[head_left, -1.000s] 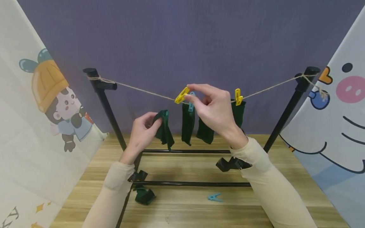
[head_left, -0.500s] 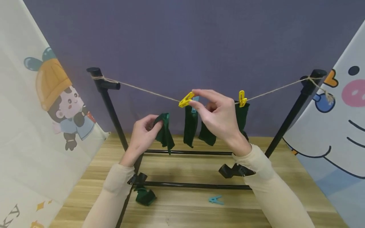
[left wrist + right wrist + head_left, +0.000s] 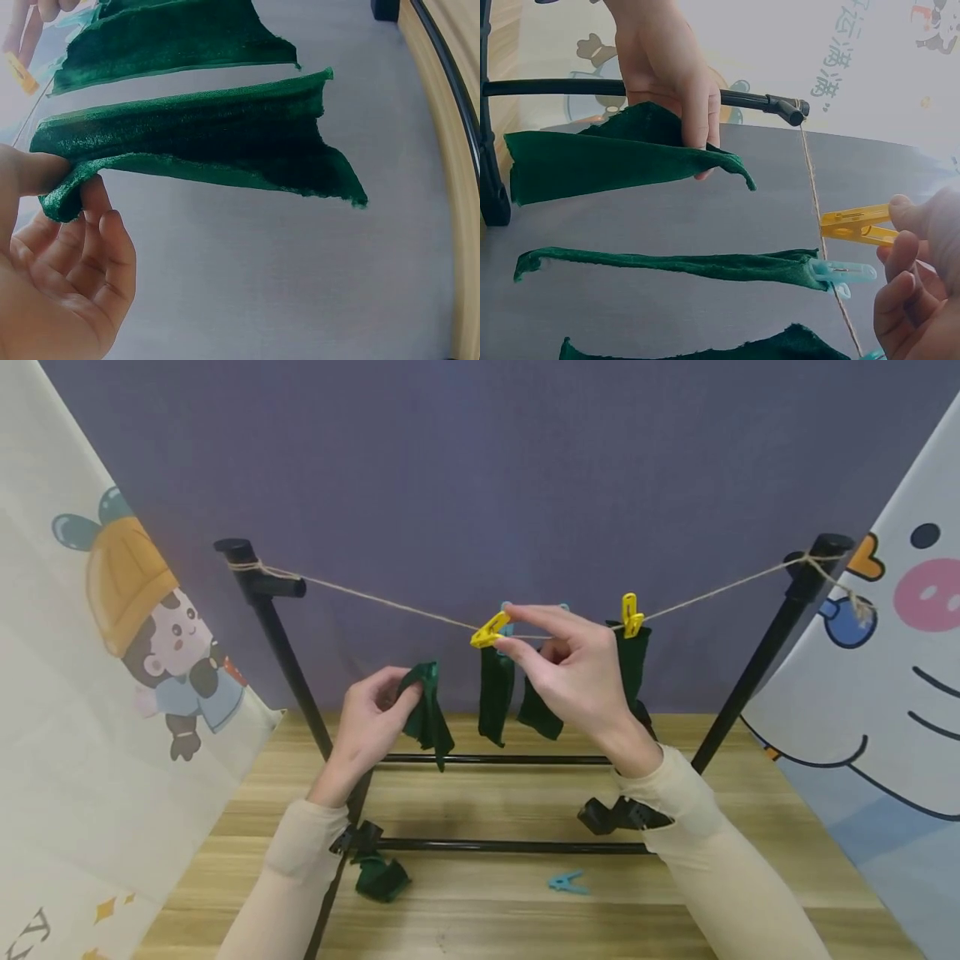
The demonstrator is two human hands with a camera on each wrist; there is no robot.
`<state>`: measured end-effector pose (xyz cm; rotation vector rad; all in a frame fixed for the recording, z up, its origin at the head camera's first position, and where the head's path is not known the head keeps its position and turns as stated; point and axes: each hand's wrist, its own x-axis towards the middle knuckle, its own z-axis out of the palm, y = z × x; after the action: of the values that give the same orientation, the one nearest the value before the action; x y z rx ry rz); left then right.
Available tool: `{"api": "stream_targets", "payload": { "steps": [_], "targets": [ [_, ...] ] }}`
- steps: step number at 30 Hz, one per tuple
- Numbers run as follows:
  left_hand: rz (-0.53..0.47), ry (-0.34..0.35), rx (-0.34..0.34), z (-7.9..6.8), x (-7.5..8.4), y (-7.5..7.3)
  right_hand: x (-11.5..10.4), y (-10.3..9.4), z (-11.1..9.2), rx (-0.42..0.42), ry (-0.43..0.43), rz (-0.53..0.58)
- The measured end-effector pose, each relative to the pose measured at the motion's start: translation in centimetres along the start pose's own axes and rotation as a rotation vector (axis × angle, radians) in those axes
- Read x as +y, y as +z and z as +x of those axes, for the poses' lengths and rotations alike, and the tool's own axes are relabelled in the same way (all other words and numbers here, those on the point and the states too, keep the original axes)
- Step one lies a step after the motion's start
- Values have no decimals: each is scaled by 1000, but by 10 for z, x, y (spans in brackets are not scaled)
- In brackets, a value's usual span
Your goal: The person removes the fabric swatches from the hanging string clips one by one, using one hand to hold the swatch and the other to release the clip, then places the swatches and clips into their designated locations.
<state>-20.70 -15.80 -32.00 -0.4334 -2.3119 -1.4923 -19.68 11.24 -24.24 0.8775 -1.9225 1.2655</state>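
My left hand (image 3: pixel 371 710) pinches a green velvety cloth (image 3: pixel 195 142) by its upper edge; the cloth hangs below the twine, apart from it. In my right hand (image 3: pixel 581 668), a yellow clothespin (image 3: pixel 855 223) is pinched between thumb and finger, its tip at the twine (image 3: pixel 811 176). I cannot tell whether the tip bites the twine. Next to it, a blue clothespin (image 3: pixel 844 271) holds a narrow green cloth (image 3: pixel 495 697) on the line. Another green cloth (image 3: pixel 540 714) hangs partly behind my right hand. Further right, a yellow clothespin (image 3: pixel 632 616) fastens a green cloth (image 3: pixel 633 664).
The twine runs between two black posts (image 3: pixel 281 643) of a frame. Low black bars (image 3: pixel 510 846) cross above the wooden table (image 3: pixel 480 918). A loose blue clothespin (image 3: pixel 567 882) and a crumpled green cloth (image 3: pixel 382 880) lie near the front. Printed curtains stand at both sides.
My right hand and the yellow clothespin have shifted slightly right and down along the twine. My left hand, with its cloth, has dropped a little. The view also moves slightly.
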Motion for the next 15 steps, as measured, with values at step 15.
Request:
{"api": "stream_targets", "payload": {
  "steps": [15],
  "targets": [
    [15,-26,2,-7,-4,-4,3,-4,-7,9,20,4]
  ]
}}
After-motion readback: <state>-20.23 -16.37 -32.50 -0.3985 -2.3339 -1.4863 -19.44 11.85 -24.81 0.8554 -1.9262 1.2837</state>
